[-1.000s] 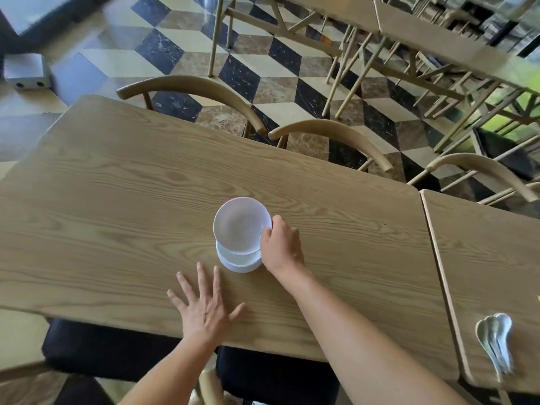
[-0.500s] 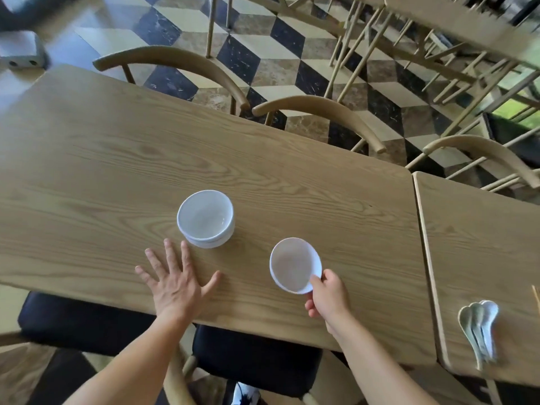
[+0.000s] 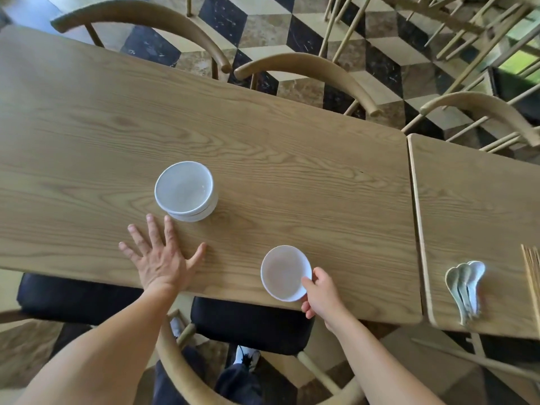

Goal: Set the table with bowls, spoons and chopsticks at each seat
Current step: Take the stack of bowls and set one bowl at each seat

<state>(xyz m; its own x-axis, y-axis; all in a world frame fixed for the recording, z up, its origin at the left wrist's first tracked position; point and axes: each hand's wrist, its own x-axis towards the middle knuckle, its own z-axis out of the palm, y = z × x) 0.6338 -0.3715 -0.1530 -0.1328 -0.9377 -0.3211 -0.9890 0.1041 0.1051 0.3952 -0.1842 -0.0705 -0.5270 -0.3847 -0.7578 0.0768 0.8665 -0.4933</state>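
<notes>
A single shallow white ceramic bowl (image 3: 285, 272) is pinched at its rim by the right hand (image 3: 322, 293), seemingly to seat it squarely at the near chair; the left hand (image 3: 161, 258) is spread flat, bracing.

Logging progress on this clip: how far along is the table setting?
Barely begun. No seat looks finished. In hand: the right hand holds one bowl at the near edge. Left: the bowl stack, spoons and chopsticks remain undistributed; left hand rests flat.

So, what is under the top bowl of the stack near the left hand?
Under the top bowl more white bowls are nested; only their rims show. How many cannot be told, and their insides are covered.
</notes>
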